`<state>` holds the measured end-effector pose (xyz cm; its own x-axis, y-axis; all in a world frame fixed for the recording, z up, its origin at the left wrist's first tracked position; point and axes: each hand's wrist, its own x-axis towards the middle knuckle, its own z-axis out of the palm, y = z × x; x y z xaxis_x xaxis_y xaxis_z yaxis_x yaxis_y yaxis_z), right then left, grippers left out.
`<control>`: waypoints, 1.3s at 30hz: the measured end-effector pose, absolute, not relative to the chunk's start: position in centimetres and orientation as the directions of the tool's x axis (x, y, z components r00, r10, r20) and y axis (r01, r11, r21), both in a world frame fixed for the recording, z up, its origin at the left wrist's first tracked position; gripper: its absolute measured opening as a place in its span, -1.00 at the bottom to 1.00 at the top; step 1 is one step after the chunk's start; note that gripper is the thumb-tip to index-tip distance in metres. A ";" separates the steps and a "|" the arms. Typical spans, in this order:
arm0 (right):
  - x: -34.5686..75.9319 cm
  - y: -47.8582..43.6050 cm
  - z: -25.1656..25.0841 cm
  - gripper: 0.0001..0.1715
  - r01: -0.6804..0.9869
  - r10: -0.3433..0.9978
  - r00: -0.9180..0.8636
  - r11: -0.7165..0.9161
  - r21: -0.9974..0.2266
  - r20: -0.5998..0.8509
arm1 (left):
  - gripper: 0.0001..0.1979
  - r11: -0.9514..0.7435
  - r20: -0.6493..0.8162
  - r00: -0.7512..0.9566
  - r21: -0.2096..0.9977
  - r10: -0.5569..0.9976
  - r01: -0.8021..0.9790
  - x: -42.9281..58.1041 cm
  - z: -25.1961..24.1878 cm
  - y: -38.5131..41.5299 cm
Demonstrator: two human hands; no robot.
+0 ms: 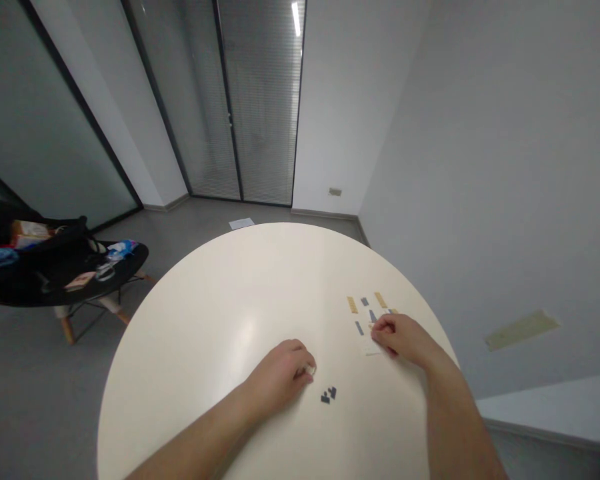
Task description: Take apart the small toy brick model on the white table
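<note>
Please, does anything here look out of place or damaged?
Yes: a white sheet seems to lie on the floor beyond the round table, an odd place, perhaps dropped. I see no clear damage or spill.

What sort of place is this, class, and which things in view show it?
Probably a small office or meeting room: there is a round white table, a glass partition with blinds, and a black chair with a bag on it.
</note>
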<state>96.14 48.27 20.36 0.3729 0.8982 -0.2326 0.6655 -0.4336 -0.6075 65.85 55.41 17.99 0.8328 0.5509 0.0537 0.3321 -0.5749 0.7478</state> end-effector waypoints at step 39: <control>87.7 50.6 20.8 -0.73 0.465 0.997 0.002 -0.074 -0.882 -0.083 | -0.75 -0.183 -0.017 0.728 0.963 0.685 0.196 66.5 16.3 55.1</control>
<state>87.66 50.58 20.76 0.0019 0.9965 -0.0830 0.4651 -0.0744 -0.8821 66.49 55.14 16.34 0.7279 0.6854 -0.0175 0.1957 -0.1833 0.9634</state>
